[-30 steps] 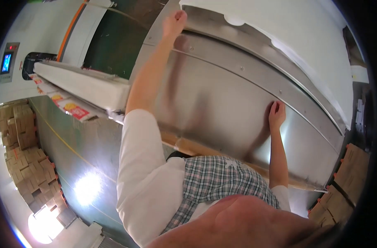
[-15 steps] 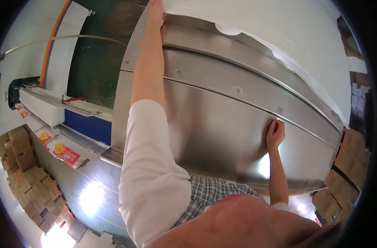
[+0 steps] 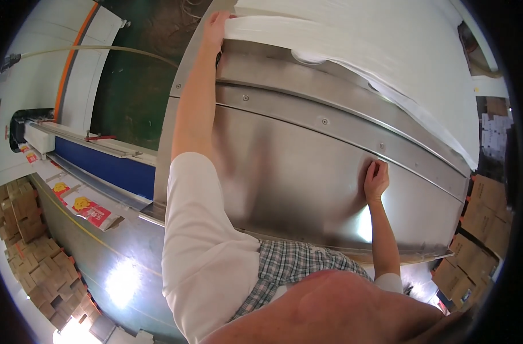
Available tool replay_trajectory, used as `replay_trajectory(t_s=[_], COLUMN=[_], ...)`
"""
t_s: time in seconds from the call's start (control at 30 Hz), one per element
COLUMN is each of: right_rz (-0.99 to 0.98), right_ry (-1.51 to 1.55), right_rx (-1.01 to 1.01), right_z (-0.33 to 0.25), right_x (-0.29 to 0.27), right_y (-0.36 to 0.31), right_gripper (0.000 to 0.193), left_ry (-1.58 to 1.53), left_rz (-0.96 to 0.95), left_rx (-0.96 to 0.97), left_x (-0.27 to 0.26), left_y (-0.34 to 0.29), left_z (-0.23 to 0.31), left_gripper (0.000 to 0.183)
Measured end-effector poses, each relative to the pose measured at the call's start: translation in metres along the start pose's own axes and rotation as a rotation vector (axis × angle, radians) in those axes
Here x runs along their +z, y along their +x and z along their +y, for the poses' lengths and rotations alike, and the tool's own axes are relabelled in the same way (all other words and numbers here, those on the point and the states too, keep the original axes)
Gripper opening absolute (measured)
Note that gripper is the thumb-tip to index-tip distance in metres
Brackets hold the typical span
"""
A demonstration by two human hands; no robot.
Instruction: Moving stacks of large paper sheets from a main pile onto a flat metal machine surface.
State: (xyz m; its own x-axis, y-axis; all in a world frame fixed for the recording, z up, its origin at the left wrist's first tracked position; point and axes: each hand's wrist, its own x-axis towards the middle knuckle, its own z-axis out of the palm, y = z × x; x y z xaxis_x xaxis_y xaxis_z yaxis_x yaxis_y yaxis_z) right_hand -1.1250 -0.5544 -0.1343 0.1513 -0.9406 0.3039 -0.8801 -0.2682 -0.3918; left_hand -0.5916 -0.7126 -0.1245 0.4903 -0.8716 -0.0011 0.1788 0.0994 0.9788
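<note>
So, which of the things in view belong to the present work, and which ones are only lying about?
Seem to belong to the work:
white sheet, with the left hand at its left corner
metal surface, with the right hand at it

Apparently only nearby:
cardboard boxes, on both sides
red-and-white packages, at left
thin hose, upper left

Smooth metal desk (image 3: 307,172), thin white sheet (image 3: 399,69)
The metal has a satin shine; the sheet looks smooth, whether plastic or cloth I cannot tell; the apron (image 3: 293,261) is matt woven cloth, the boxes (image 3: 484,212) dull cardboard
</note>
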Motion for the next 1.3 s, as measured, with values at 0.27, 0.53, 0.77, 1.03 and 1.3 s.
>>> replay_trajectory(t_s=[0.27,0.53,0.77,1.03,1.3], right_rz=[0.007,0.024,-0.095,-0.036,-0.445], right_ry=[-0.007,0.004,0.227,0.437,-0.140], right_rx=[-0.004,-0.003,0.048,-0.645,-0.297], right_z=[-0.002,-0.002,-0.009,-0.138,-0.020], right_x=[-0.004,0.000,-0.008,0.038,0.031], right_y=[-0.004,-0.006,0.035,0.205,0.281], right_gripper=[0.006,0.007,0.014,0.024,0.051], left_ry=[0.534,1.572,1.697,1.759,1.866], left_rz=[-0.049,-0.803,-0.799,-0.595,-0.524], left_rx=[0.052,0.065,0.261,0.373,0.158], left_x=[-0.005,0.118,0.169,0.166,0.173], left_y=[0.022,0.026,-0.044,-0.095,-0.099], left_z=[0.013,0.049,0.040,0.040,0.043], left_gripper=[0.041,0.081,0.106,0.087,0.102])
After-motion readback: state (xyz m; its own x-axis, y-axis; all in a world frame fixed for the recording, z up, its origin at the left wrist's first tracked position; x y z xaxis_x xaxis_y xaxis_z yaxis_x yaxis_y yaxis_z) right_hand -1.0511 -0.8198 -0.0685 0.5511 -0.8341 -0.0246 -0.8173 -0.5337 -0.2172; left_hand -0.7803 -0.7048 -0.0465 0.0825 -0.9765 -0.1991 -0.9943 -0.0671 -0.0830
